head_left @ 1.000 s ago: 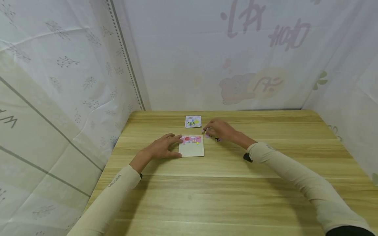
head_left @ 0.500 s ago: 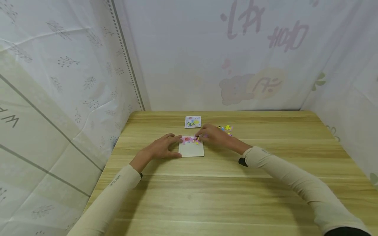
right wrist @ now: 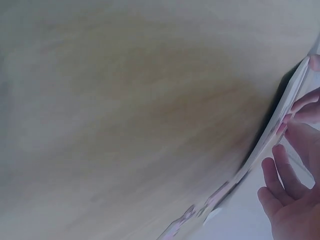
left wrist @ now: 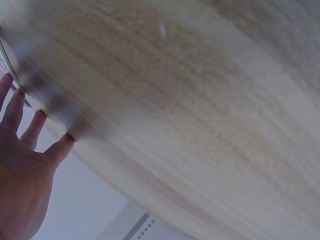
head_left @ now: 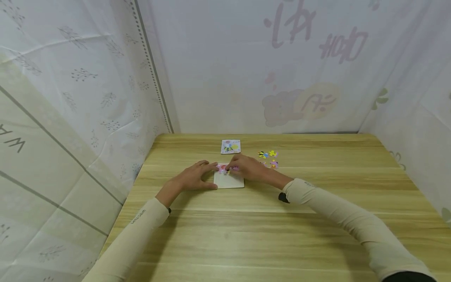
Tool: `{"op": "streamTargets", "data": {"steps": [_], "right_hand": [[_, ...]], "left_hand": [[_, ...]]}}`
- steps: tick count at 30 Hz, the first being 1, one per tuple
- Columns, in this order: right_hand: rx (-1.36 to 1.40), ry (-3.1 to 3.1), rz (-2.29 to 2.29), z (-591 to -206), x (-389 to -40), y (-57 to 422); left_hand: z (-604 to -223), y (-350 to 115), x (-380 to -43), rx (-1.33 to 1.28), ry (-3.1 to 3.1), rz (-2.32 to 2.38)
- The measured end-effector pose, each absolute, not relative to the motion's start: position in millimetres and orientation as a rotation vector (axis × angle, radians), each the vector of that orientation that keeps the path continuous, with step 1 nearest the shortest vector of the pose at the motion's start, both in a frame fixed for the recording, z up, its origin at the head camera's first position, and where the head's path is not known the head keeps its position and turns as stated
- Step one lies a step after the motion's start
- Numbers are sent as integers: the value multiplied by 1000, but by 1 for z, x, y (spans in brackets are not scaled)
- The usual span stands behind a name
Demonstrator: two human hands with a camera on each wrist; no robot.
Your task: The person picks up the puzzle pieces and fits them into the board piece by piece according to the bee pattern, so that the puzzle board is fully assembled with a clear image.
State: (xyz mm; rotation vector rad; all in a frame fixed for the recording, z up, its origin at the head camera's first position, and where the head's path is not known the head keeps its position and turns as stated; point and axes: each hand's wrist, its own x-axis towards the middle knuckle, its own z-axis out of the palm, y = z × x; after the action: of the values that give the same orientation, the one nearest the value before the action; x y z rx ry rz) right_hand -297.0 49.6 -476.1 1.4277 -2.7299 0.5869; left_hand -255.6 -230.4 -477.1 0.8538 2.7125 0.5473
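A square white puzzle tray [head_left: 229,182] lies on the table, with pink pieces [head_left: 222,167] along its far side. My left hand [head_left: 193,176] rests at the tray's left edge, thumb and fingers spread; the left wrist view shows the same hand [left wrist: 27,160] with fingers extended. Over the tray's far half, my right hand [head_left: 249,168] pinches a small puzzle piece [head_left: 228,171] between thumb and index finger. In the right wrist view a bit of that pink piece [right wrist: 282,128] shows at the fingertips of the right hand [right wrist: 295,175]. The fingers hide most of it.
Several loose yellow and pink puzzle pieces [head_left: 273,153] lie right of the tray. Behind it sits a picture card [head_left: 231,147] with a bee on it. The wooden table [head_left: 225,235] meets a hanging printed cloth [head_left: 218,78] at its far edge.
My right hand has moved left from the loose pieces to above the tray, carrying a puzzle piece. The loose pieces it covered now show. The left hand stays at the tray's edge.
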Motion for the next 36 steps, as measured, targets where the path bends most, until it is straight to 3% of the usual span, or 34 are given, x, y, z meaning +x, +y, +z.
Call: {"op": "streamTargets", "data": {"steps": [36], "right_hand": [[1536,-2749,427,-478,-285,20]], "left_hand": [[-474,-230,-253,841,2720,546]]}}
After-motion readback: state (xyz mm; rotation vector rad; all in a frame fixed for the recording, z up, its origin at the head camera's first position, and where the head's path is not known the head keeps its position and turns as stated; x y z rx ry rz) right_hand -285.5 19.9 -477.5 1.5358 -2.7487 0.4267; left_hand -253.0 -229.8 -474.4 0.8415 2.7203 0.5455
